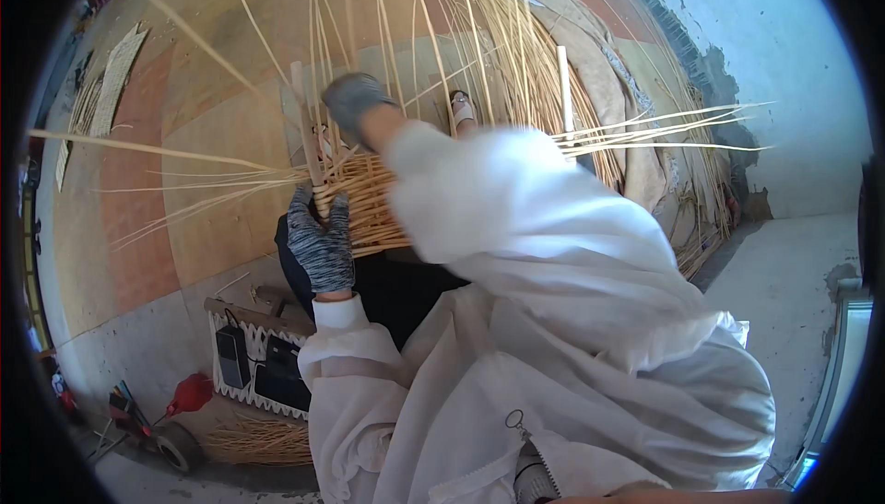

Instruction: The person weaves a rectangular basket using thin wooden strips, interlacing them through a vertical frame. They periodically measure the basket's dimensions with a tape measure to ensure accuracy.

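Across my lap lies a woven wicker panel (pixel 373 198), with long pale rods fanning out from its far side and both ends. A thick wooden stake (pixel 305 126) rises at its left end, and another stake (pixel 565 89) stands at the right. My left hand (pixel 321 241), in a grey knit glove, is closed around the panel's left corner at the foot of the stake. My right hand (pixel 358 106), gloved alike, is raised over the weave, just right of the left stake. Motion smears its fingers, so whether it holds a rod is unclear. My right sleeve hides much of the panel.
A thick bundle of loose rods (pixel 530 62) lies ahead on the right, beside a rumpled cloth (pixel 604 80). At lower left, black devices (pixel 281 370) rest on a low stand near a red rounded object (pixel 191 393). A pale wall (pixel 793 71) bounds the right side.
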`<state>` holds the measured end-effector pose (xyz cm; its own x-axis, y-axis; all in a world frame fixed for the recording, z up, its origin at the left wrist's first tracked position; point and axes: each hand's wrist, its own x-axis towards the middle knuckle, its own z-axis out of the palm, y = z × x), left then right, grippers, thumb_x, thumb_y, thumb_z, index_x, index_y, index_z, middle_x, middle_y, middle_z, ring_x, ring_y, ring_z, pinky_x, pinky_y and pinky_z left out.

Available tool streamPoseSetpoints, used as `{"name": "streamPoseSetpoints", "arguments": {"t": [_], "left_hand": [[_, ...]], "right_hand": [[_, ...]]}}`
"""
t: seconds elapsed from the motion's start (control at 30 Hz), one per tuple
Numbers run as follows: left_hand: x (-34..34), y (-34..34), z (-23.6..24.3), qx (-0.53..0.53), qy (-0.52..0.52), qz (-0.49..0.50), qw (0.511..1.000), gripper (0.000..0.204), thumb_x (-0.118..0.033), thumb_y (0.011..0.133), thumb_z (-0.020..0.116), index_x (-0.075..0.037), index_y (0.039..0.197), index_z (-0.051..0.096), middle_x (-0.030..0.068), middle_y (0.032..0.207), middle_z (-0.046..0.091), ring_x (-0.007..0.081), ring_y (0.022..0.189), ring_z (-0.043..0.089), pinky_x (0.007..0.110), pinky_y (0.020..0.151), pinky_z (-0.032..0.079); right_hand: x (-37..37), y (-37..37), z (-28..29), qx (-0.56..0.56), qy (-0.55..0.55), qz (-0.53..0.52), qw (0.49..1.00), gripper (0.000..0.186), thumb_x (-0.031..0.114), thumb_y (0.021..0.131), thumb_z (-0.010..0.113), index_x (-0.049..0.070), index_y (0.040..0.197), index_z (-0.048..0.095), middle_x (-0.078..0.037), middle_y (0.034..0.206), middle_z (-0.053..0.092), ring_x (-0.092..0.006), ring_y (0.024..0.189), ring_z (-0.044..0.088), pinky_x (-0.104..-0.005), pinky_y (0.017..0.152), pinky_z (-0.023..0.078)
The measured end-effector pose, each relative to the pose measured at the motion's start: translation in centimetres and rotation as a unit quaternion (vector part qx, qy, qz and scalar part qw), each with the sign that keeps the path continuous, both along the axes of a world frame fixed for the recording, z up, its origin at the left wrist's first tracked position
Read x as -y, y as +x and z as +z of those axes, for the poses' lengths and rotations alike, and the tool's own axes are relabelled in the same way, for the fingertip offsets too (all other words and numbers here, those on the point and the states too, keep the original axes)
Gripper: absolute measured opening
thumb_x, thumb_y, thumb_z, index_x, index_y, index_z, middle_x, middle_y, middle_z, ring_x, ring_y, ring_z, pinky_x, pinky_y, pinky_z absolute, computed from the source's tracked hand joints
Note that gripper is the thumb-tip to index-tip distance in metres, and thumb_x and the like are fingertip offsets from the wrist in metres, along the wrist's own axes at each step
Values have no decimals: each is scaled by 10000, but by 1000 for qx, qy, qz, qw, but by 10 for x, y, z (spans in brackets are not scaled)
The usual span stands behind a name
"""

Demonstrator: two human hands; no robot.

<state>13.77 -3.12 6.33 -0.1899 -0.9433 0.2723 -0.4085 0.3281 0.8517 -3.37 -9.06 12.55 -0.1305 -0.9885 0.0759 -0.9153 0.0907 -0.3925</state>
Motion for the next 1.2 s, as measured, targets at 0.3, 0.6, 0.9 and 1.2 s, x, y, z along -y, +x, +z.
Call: {"name": "streamPoseSetpoints", "arguments": {"t": [0.3,0.6,0.9,1.2], "left_hand": [[6,14,-9,-50,51,8,997,315,-87,786,619,63,1044,516,124,960,574,202,860,568,301,800,468],[0,30,-28,-35,13,38,999,348,-146,787,637,47,1050,516,167,950,582,236,853,577,328,782,466],[-9,31,-39,3,-8,23,1000,284,-135,825,587,19,1052,509,137,876,579,201,748,537,283,693,445],[35,-17,53,-63,188,-251,947,322,-230,740,677,-6,952,584,136,929,605,297,862,572,324,741,475]], "right_hand": [[87,24,-45,108,-21,-190,975,137,177,871,470,70,953,496,-74,873,469,-243,760,525,-380,663,481],[-85,29,-1,751,-236,58,614,118,171,882,481,128,776,449,-4,577,355,-186,632,490,-400,698,432],[-112,19,-59,914,-124,-49,384,117,138,899,441,78,800,456,-25,665,429,-140,547,430,-299,587,445],[-163,-19,-54,799,-214,-103,552,152,136,867,521,3,934,495,-99,755,548,-219,747,562,-348,705,497]]}}
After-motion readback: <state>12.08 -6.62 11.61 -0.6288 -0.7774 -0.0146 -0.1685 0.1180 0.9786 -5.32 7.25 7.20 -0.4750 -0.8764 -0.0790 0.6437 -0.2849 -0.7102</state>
